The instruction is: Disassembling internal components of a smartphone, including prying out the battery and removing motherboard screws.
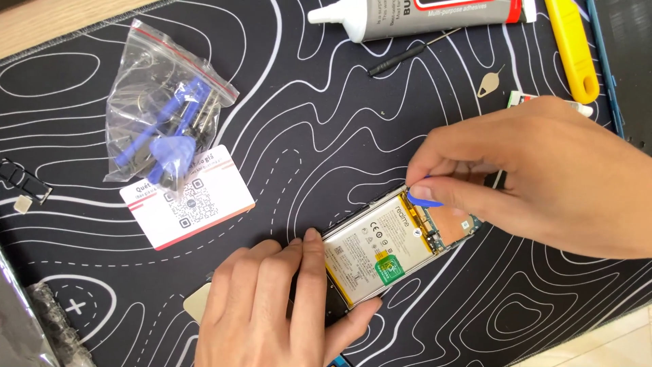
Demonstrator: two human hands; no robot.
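Observation:
An opened phone (pixel 380 248) lies back-off on a black patterned mat (pixel 326 136), its white battery and circuit board exposed. My left hand (pixel 272 309) presses down on the phone's lower end, fingers on its edge and thumb along its side. My right hand (pixel 536 173) pinches a small blue pry pick (pixel 424 197), whose tip touches the top edge of the battery near the orange flex cable.
A clear zip bag of blue pry tools (pixel 163 129) rests on a white card (pixel 187 200) at the left. At the top lie an adhesive tube (pixel 421 13), a thin black screwdriver (pixel 407 54), a yellow tool (pixel 574 47) and a SIM pin (pixel 490 83).

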